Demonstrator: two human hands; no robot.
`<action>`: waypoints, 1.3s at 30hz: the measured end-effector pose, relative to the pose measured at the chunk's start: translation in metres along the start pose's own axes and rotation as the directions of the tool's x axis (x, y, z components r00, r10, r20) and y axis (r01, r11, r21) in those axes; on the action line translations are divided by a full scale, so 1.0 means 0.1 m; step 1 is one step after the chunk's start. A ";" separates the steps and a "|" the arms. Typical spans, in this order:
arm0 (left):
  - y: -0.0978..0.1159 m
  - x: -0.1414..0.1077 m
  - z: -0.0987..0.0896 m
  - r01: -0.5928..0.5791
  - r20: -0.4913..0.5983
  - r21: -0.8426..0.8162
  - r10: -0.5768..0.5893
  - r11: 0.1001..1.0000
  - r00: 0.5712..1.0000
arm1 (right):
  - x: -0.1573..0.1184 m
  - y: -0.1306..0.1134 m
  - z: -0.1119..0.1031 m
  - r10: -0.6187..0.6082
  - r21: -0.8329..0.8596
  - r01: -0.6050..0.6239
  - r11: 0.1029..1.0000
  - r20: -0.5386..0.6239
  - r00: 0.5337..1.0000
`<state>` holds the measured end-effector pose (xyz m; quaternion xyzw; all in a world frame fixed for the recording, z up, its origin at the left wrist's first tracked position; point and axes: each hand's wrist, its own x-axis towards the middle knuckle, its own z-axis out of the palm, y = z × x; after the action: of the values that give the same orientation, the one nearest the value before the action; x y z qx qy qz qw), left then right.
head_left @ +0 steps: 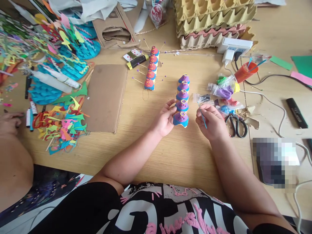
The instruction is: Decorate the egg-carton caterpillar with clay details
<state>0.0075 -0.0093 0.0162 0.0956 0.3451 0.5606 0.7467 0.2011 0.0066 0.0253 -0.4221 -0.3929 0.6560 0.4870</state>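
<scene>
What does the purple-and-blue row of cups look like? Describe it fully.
The purple-and-blue row of cups looks like painted egg-carton pulp: five joined bumps, purple above, blue below, each topped by a yellow ring. The nearer ones show smiling faces. It runs away from the camera, bumps up, over the wooden table; the left hand holds its near left side.

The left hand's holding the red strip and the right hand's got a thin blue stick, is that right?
Not quite: the head view shows the left hand holding the purple strip, not the red one. The right hand does have a thin blue stick.
</scene>
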 end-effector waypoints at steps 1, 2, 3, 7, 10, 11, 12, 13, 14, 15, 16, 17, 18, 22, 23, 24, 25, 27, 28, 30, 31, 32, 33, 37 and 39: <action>0.00 0.00 0.00 0.000 0.000 0.006 0.000 1.000 1.000 | 0.01 0.03 0.00 0.023 0.066 -0.023 0.998 0.005 1.000; 0.00 0.00 0.00 0.000 0.003 0.011 0.000 1.000 1.000 | 0.02 0.05 0.00 0.038 0.114 -0.038 0.993 0.005 0.999; 0.00 0.00 -0.01 0.000 0.009 0.014 0.000 1.000 1.000 | 0.02 0.07 0.00 0.042 0.148 -0.041 0.988 -0.003 0.999; 0.00 -0.01 -0.01 -0.003 0.030 0.000 0.003 1.000 1.000 | -0.01 0.10 0.03 0.010 0.160 -0.004 0.987 -0.035 0.999; 0.00 -0.01 0.00 0.015 0.006 -0.008 -0.015 1.000 1.000 | -0.05 0.12 0.10 -0.021 0.109 0.025 0.994 -0.033 0.999; 0.00 -0.01 0.00 0.023 -0.004 -0.010 -0.023 1.000 1.000 | -0.07 0.12 0.12 -0.030 0.103 0.033 0.994 -0.030 0.999; 0.00 -0.01 0.00 0.027 -0.010 -0.014 -0.027 1.000 1.000 | -0.08 0.13 0.14 -0.037 0.102 0.038 0.994 -0.017 0.999; 0.00 -0.01 0.00 0.026 -0.011 -0.018 -0.026 1.000 1.000 | -0.09 0.13 0.15 -0.044 0.102 0.043 0.994 0.004 0.999; 0.00 -0.01 0.00 0.021 -0.007 -0.020 -0.021 1.000 1.000 | -0.10 0.13 0.16 -0.052 0.102 0.048 0.994 0.029 0.998; 0.00 -0.01 0.00 0.015 -0.003 -0.020 -0.015 1.000 1.000 | -0.11 0.14 0.17 -0.060 0.099 0.054 0.994 0.052 0.997; -0.01 -0.01 0.00 0.009 -0.001 -0.021 -0.009 1.000 1.000 | -0.11 0.14 0.17 -0.067 0.092 0.060 0.994 0.070 0.995; -0.01 -0.01 0.00 0.006 -0.001 -0.023 -0.006 1.000 1.000 | -0.12 0.15 0.18 -0.072 0.080 0.065 0.995 0.084 0.994; -0.01 -0.01 0.00 0.002 -0.003 -0.027 -0.002 1.000 1.000 | -0.12 0.17 0.18 -0.075 0.067 0.069 0.995 0.097 0.992; -0.03 0.00 0.00 -0.009 -0.001 -0.023 0.009 1.000 1.000 | -0.15 0.24 0.18 -0.097 0.030 0.094 0.995 0.157 0.983; -0.03 0.00 -0.01 -0.012 -0.001 -0.013 0.012 1.000 1.000 | -0.16 0.26 0.19 -0.108 0.021 0.106 0.994 0.170 0.980; -0.03 0.00 -0.01 -0.015 -0.001 -0.005 0.015 1.000 1.000 | -0.16 0.27 0.19 -0.119 0.008 0.120 0.993 0.179 0.977; -0.03 0.00 -0.01 -0.017 -0.002 0.000 0.017 1.000 1.000 | -0.17 0.28 0.19 -0.134 -0.008 0.138 0.990 0.181 0.974; -0.03 0.00 -0.01 -0.013 -0.007 0.001 0.013 1.000 1.000 | -0.18 0.28 0.20 -0.171 -0.046 0.181 0.982 0.169 0.971; -0.03 0.00 -0.01 -0.006 -0.014 -0.001 0.006 1.000 1.000 | -0.19 0.28 0.21 -0.189 -0.070 0.202 0.977 0.160 0.969; -0.02 -0.01 -0.01 0.017 -0.039 -0.003 -0.017 1.000 0.999 | -0.20 0.26 0.22 -0.215 -0.126 0.233 0.964 0.142 0.966; -0.02 -0.01 -0.01 0.031 -0.052 -0.005 -0.031 1.000 0.998 | -0.21 0.25 0.22 -0.222 -0.154 0.242 0.958 0.137 0.965; -0.02 -0.01 -0.01 0.042 -0.060 -0.010 -0.042 0.999 0.997 | -0.21 0.25 0.22 -0.227 -0.179 0.249 0.952 0.134 0.965; -0.02 -0.01 -0.02 0.047 -0.061 -0.017 -0.048 0.999 0.997 | -0.22 0.24 0.23 -0.234 -0.197 0.256 0.946 0.129 0.964; -0.03 0.00 -0.03 0.031 -0.045 -0.027 -0.032 0.999 0.998 | -0.23 0.23 0.23 -0.277 -0.210 0.288 0.934 0.083 0.957; -0.03 0.00 -0.02 0.026 -0.064 -0.005 -0.026 1.000 0.998 | -0.25 0.24 0.24 -0.292 -0.228 0.300 0.926 0.069 0.954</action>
<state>0.0084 -0.0107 0.0132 0.0715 0.3688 0.5542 0.7428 0.1758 -0.0248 0.0157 -0.4017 -0.5353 0.5305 0.5202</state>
